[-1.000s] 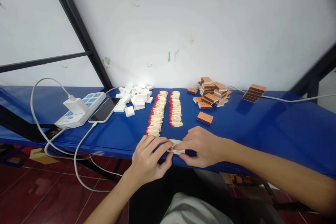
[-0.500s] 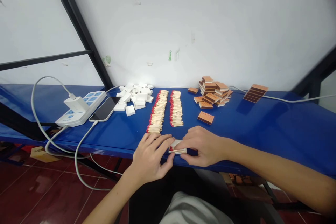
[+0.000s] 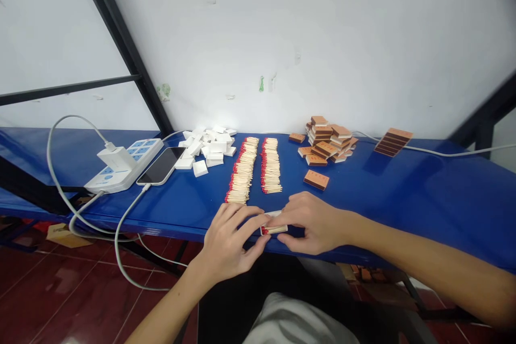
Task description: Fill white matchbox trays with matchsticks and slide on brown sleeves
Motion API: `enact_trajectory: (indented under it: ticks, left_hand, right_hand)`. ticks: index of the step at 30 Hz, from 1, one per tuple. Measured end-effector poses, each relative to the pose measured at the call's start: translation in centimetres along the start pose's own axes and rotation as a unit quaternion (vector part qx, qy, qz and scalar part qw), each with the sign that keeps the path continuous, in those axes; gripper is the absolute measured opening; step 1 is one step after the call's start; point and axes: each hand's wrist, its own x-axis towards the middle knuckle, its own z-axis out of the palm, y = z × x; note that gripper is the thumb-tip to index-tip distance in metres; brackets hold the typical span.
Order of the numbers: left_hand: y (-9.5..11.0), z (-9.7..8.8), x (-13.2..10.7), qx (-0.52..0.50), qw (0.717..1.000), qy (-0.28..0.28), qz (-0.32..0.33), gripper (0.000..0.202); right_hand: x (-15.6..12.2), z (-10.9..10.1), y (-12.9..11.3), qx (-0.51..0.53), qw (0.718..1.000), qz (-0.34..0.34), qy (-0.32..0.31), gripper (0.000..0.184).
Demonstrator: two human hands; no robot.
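A white matchbox tray (image 3: 278, 214) lies at the table's front edge with several red-headed matches (image 3: 274, 230) in it. My left hand (image 3: 234, 236) grips its left end between thumb and fingers. From the other side my right hand (image 3: 312, 223) holds the right end, its index finger reaching over into the tray. Fingers hide part of the tray. Just beyond the hands, two long rows of loose matches, a left row (image 3: 242, 172) and a right row (image 3: 271, 166), lie with heads to the left. A single brown matchbox (image 3: 316, 179) rests beyond my right hand.
White empty trays (image 3: 209, 146) are heaped at the back left, beside a phone (image 3: 161, 165) and a power strip (image 3: 124, 169) with cables. A pile of brown matchboxes (image 3: 326, 140) stands at the back right. Farther right, a striped brown block (image 3: 394, 142) stands near the wall.
The tray has turned slightly between my hands, and its matches show more along the near side. Both hands stay at the tray, with only small finger shifts.
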Motion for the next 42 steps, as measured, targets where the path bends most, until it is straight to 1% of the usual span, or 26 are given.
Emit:
enact_trajectory:
  ticks: [4,7,11,13,15,17,19,21,24,27,30,34,42]
  left_hand:
    - [0.0,0.1,0.0,-0.009,1.000,0.003,0.001,0.025]
    - [0.0,0.1,-0.1,-0.014,1.000,0.003,-0.001,0.024]
    - [0.0,0.1,-0.1,-0.015,1.000,0.001,-0.005,0.023]
    - [0.0,0.1,-0.1,-0.011,1.000,0.001,-0.002,0.024]
    - [-0.1,0.1,-0.1,-0.005,1.000,0.001,0.001,0.024]
    - [0.0,0.2,-0.1,0.000,1.000,0.004,0.003,0.024]
    - [0.0,0.3,-0.1,0.004,1.000,0.007,0.004,0.024]
    - [0.0,0.4,-0.2,0.006,1.000,0.009,0.006,0.024]
    - [0.0,0.4,-0.3,0.010,1.000,0.009,0.011,0.025]
    - [-0.1,0.5,-0.3,0.016,1.000,0.014,0.015,0.024]
    - [-0.2,0.6,-0.3,0.020,0.999,0.017,0.020,0.025]
    - [-0.2,0.8,-0.3,0.022,0.999,0.014,0.026,0.027]
    - [-0.2,0.7,-0.5,0.025,0.999,0.013,0.032,0.027]
  right_hand:
    - [0.0,0.0,0.0,0.000,1.000,-0.001,0.002,0.022]
    - [-0.1,0.1,0.0,-0.008,1.000,-0.005,0.023,0.022]
    - [-0.2,0.3,0.0,-0.014,0.996,-0.036,0.077,0.019]
    - [-0.1,0.3,0.2,-0.017,0.991,-0.049,0.121,0.016]
    - [-0.1,0.3,0.7,-0.029,0.984,-0.039,0.172,0.015]
    - [0.0,0.2,1.4,-0.052,0.978,0.005,0.202,0.018]
    - [0.0,0.1,2.3,-0.082,0.976,0.075,0.190,0.020]
    - [0.0,0.0,3.0,-0.092,0.977,0.129,0.146,0.024]
    - [0.1,0.0,3.4,-0.085,0.979,0.168,0.072,0.028]
    - [0.2,0.1,3.2,-0.102,0.975,0.192,0.036,0.030]
    - [0.2,0.2,3.0,-0.112,0.973,0.201,0.024,0.030]
    - [0.2,0.2,3.1,-0.102,0.974,0.202,0.020,0.030]
    - [0.3,0.1,2.9,-0.065,0.976,0.201,0.041,0.028]
